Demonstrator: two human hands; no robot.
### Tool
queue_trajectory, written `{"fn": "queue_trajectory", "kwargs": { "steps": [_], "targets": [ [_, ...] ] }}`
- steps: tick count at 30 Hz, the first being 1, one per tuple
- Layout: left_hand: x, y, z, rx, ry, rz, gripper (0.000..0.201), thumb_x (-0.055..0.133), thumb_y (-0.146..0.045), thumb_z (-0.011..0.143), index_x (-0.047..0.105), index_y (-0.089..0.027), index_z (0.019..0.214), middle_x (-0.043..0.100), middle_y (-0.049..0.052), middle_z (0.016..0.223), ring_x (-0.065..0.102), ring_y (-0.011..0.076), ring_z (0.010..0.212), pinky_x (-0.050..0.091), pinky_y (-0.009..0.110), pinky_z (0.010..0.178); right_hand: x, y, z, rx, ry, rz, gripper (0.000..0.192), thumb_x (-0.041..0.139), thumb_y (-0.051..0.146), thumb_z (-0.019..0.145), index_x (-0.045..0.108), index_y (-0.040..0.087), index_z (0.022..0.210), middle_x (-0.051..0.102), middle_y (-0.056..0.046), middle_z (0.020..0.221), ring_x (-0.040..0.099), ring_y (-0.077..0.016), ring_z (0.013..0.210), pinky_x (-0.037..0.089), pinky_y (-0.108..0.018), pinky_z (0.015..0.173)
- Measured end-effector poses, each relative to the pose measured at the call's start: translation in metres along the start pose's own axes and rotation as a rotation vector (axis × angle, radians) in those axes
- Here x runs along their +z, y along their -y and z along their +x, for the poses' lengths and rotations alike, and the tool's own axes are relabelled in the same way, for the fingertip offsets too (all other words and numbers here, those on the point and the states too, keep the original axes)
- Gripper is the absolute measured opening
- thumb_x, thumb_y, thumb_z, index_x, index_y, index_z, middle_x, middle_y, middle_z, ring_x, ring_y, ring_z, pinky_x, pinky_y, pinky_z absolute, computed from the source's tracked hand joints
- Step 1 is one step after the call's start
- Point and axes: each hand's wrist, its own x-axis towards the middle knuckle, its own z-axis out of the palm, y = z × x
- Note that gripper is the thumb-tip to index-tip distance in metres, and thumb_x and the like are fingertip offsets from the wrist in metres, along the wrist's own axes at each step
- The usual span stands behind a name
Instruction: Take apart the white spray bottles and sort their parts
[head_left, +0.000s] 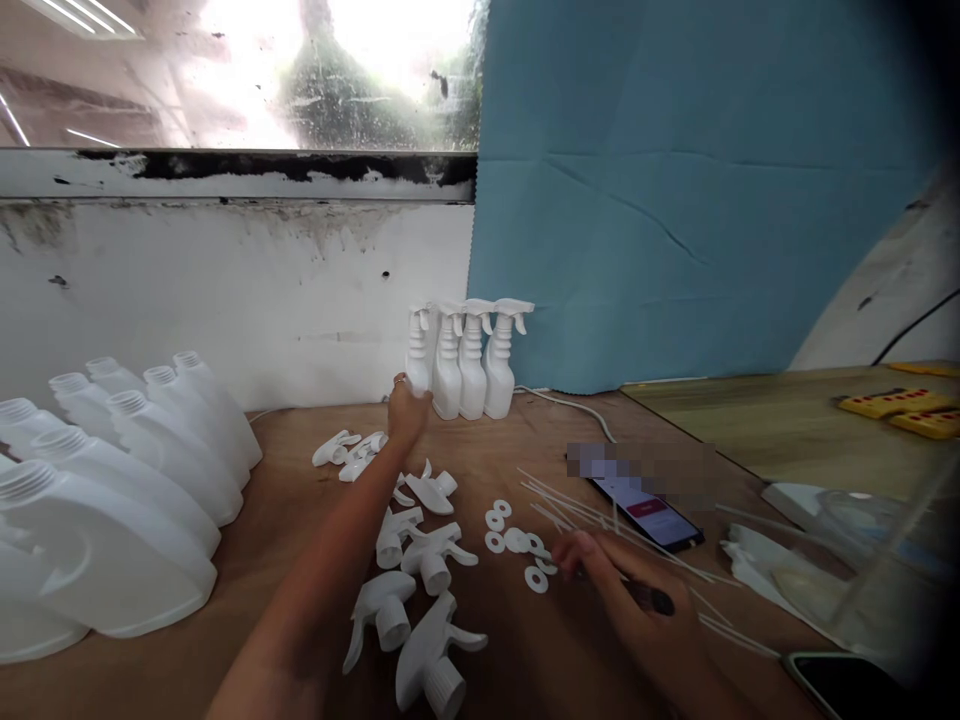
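My left hand (409, 410) reaches to the back of the table, closed around the lower part of a white spray bottle (417, 350). That bottle stands upright at the left end of a row of matching spray bottles (471, 370) with trigger heads on. My right hand (622, 580) is closed on a thin tool with a dark rounded handle (651, 598); its exact kind is unclear. The tool's front end is by several flat white ring washers (536, 579). Loose white trigger spray heads (431, 555) lie between my arms. Thin white tubes (585, 505) lie beyond my right hand.
Large white open-necked bottles (127, 520) stand close together at the left. A phone with a lit screen (649, 510) lies at the right, with clear plastic bags (795, 570) beyond it. Another dark phone (847, 685) lies at the lower right. A blue cloth (660, 200) hangs behind.
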Motion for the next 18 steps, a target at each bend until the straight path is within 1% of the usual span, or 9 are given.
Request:
{"fn": "queue_trajectory", "kwargs": {
  "steps": [2,3,5,7,9,11,13,15,18],
  "targets": [
    [-0.018,-0.005,-0.006,0.014,-0.068,-0.009,0.044,0.06,-0.033,0.089,0.049,-0.013,0.126,0.06,0.01,0.112,0.059,0.0239,0.103,0.045,0.045,0.094,-0.001,-0.002,0.0,0.044,-0.035,0.038,0.033,0.051,0.044,0.094,0.068,0.023,0.076,0.071,-0.004,0.082,0.065,-0.0212,0.07,0.05,-0.029,0.062],
    [-0.029,-0.01,-0.011,0.029,-0.1,-0.021,0.045,0.059,-0.031,0.088,0.047,-0.013,0.127,0.06,0.011,0.112,0.058,0.0239,0.103,0.044,0.045,0.094,-0.002,-0.003,0.001,0.081,-0.039,0.062,0.032,0.051,0.046,0.093,0.07,0.023,0.081,0.071,-0.003,0.083,0.065,-0.0206,0.068,0.05,-0.028,0.06],
    [-0.054,-0.021,-0.028,0.075,-0.144,-0.059,0.048,0.055,-0.025,0.087,0.041,-0.013,0.131,0.059,0.01,0.112,0.056,0.0234,0.103,0.043,0.04,0.094,-0.003,-0.006,0.001,0.152,-0.031,0.101,0.036,0.051,0.05,0.093,0.07,0.023,0.079,0.069,-0.002,0.074,0.062,-0.0193,0.062,0.048,-0.027,0.055],
    [-0.079,-0.033,-0.056,0.137,-0.126,-0.109,0.049,0.048,-0.023,0.085,0.039,-0.016,0.132,0.058,0.007,0.111,0.055,0.0221,0.101,0.044,0.035,0.09,-0.004,-0.006,0.004,0.203,-0.029,0.13,0.04,0.052,0.053,0.091,0.068,0.022,0.07,0.063,-0.002,0.063,0.057,-0.0185,0.058,0.045,-0.026,0.052],
    [-0.102,-0.045,-0.093,0.206,-0.031,-0.16,0.05,0.045,-0.025,0.082,0.04,-0.021,0.132,0.059,0.003,0.108,0.056,0.0206,0.096,0.046,0.03,0.084,-0.003,-0.003,0.007,0.244,-0.03,0.197,0.039,0.057,0.055,0.088,0.068,0.022,0.071,0.061,-0.002,0.063,0.054,-0.0177,0.056,0.043,-0.026,0.05],
    [-0.122,-0.052,-0.133,0.26,0.106,-0.199,0.047,0.046,-0.031,0.081,0.045,-0.023,0.128,0.059,0.002,0.108,0.056,0.0201,0.092,0.047,0.028,0.08,-0.002,0.003,0.01,0.267,-0.018,0.334,0.036,0.062,0.057,0.084,0.07,0.022,0.081,0.06,-0.002,0.069,0.052,-0.0166,0.056,0.043,-0.026,0.049],
    [-0.138,-0.054,-0.168,0.265,0.367,-0.285,0.042,0.048,-0.034,0.084,0.046,-0.025,0.125,0.058,0.002,0.116,0.056,0.0203,0.096,0.048,0.028,0.08,0.0,0.009,0.012,0.26,0.007,0.517,0.042,0.065,0.063,0.079,0.071,0.023,0.092,0.057,-0.002,0.075,0.051,-0.0167,0.057,0.044,-0.027,0.05],
    [-0.152,-0.052,-0.193,0.229,0.529,-0.235,0.041,0.051,-0.033,0.085,0.047,-0.027,0.125,0.057,0.002,0.118,0.056,0.0215,0.101,0.047,0.029,0.082,0.002,0.014,0.012,0.255,0.045,0.665,0.054,0.068,0.072,0.069,0.071,0.024,0.096,0.055,-0.002,0.076,0.051,-0.0181,0.058,0.046,-0.029,0.049],
    [-0.167,-0.046,-0.212,0.168,0.685,-0.145,0.044,0.053,-0.028,0.082,0.048,-0.033,0.126,0.061,0.0,0.11,0.06,0.0212,0.094,0.049,0.029,0.077,0.003,0.015,0.005,0.345,0.086,0.784,0.066,0.076,0.075,0.055,0.07,0.026,0.099,0.062,-0.005,0.074,0.06,-0.0241,0.062,0.052,-0.033,0.052]
  ]
}}
